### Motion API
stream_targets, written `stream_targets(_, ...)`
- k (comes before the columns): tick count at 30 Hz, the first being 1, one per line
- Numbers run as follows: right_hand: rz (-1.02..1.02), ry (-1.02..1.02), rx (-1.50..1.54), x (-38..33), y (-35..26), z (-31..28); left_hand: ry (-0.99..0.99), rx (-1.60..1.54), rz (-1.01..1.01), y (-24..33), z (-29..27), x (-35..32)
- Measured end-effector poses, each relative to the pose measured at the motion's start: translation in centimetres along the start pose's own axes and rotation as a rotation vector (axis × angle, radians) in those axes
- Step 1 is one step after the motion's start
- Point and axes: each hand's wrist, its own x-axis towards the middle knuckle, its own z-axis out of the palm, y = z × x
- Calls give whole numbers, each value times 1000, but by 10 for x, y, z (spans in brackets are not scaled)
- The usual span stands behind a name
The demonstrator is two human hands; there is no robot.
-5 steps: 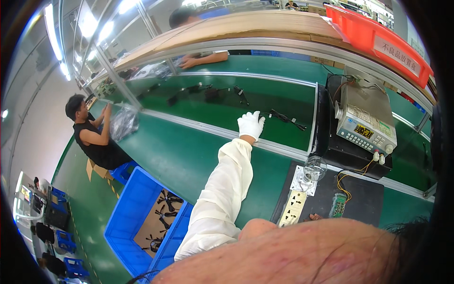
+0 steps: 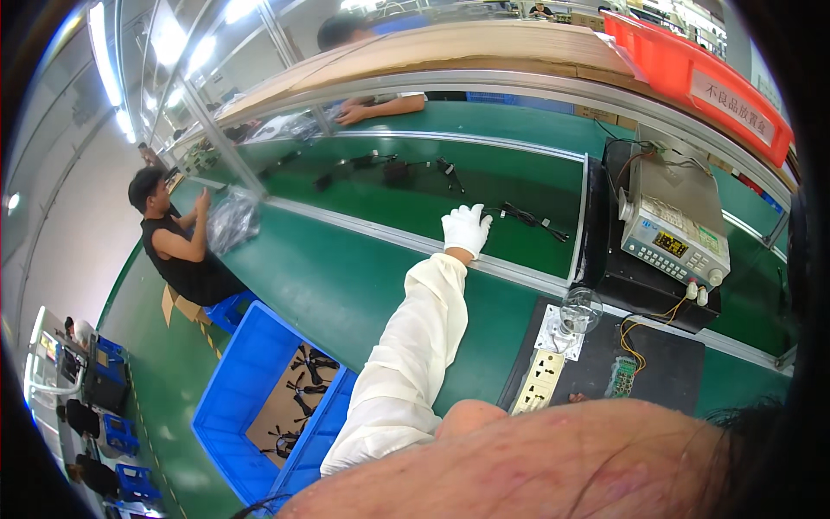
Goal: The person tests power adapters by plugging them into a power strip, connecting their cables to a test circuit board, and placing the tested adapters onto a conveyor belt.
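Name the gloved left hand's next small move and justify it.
Probably ease the left hand slightly rightward to the bundled black cable: it lies on the green surface just beside the fingertips, nearest of the black items there. Whether the fingers already touch it, I can't tell.

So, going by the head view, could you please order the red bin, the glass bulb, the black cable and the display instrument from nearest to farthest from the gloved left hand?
From the gloved left hand:
1. Black cable, immediately to its right.
2. Glass bulb, lower right.
3. Display instrument, farther right.
4. Red bin, upper right.
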Motion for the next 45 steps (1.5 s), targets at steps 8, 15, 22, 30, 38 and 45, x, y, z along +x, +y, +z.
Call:
stream_targets(8,5,-10,3,-1,1,2,-22,45,-51,0,-1,0)
stream_targets(15,19,-14,-26,-2,3,5,-41,13,-54,0,-4,0)
stream_targets(22,28,-12,-10,-1,2,4,-39,25,-75,0,-4,2)
stream_targets(30,-186,36,-105,-10,36,24,-53,62,-73,0,-6,-1)
stream_targets(38,-199,30,-95,-10,42,26,-29,75,-40,1,-5,0)
stream_targets(45,-215,27,-75,-8,38,21,-38,85,-73,0,-3,1)
